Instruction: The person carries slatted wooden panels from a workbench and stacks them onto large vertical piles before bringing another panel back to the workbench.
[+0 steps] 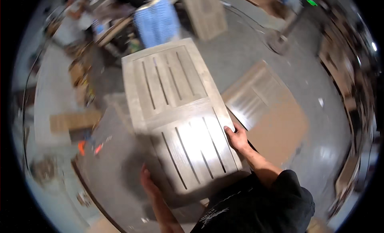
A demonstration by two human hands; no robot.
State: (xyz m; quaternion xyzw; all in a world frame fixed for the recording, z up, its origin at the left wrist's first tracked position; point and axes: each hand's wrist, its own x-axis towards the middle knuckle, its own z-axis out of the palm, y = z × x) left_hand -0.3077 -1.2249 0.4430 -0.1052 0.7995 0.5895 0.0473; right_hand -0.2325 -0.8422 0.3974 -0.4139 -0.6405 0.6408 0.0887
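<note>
A large pale wooden panel (176, 107), like a slatted door with two sets of long dark grooves, stretches out in front of me at a slant. My right hand (237, 137) grips its right edge, thumb on the top face and the other fingers out of sight beneath. Beside the lower left edge is my left hand (149, 184), blurred and in shadow, its visible fingers stretched out. A narrow dark gap seems to part it from the panel, though contact underneath cannot be ruled out. Glare whitens the panel's near half.
At right, a similar grooved panel (252, 99) lies by a brown sheet (278, 131). A blue ribbed object (157, 23) stands beyond the far end. Orange-handled tools (82, 147) lie at left near a wooden board (75, 121). A person (74, 23) is at the far left.
</note>
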